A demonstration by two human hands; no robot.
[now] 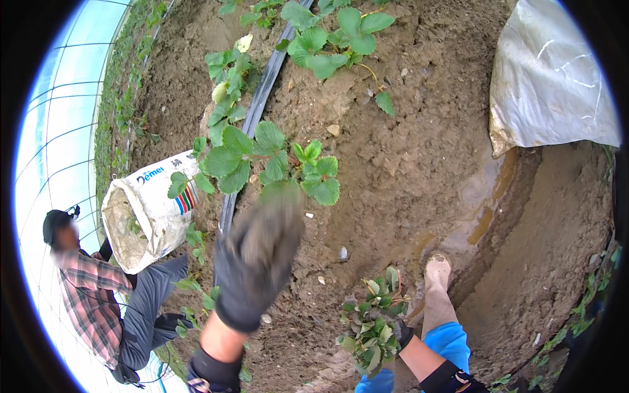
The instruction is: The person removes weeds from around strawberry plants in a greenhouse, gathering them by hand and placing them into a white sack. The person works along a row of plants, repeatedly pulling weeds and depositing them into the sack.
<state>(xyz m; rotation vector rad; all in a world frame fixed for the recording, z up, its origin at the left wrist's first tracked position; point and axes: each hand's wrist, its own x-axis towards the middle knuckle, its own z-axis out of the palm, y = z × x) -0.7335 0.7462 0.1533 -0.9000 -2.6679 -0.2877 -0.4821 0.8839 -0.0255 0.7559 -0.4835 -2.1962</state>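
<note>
My left hand (pixel 259 255), in a muddy dark work glove, is blurred over the soil bed just below a strawberry plant (pixel 236 157). Its fingertips overlap the plant's lowest leaf; whether they touch it or hold anything I cannot tell. Lower down, my right hand (pixel 400 330), also gloved, grips a thick bunch of cut or plucked strawberry leaves (pixel 371 339). Foliage hides most of its fingers. A black drip-irrigation tape (pixel 260 93) runs along the bed beside the plant.
Another strawberry plant (pixel 339 42) grows farther up the bed. A white woven sack (pixel 550 78) lies at upper right, above a wet furrow (pixel 486 206). At left, a co-worker (pixel 93 294) sits or crouches by an open white sack (pixel 157 206). My boot (pixel 437 275) stands in mud.
</note>
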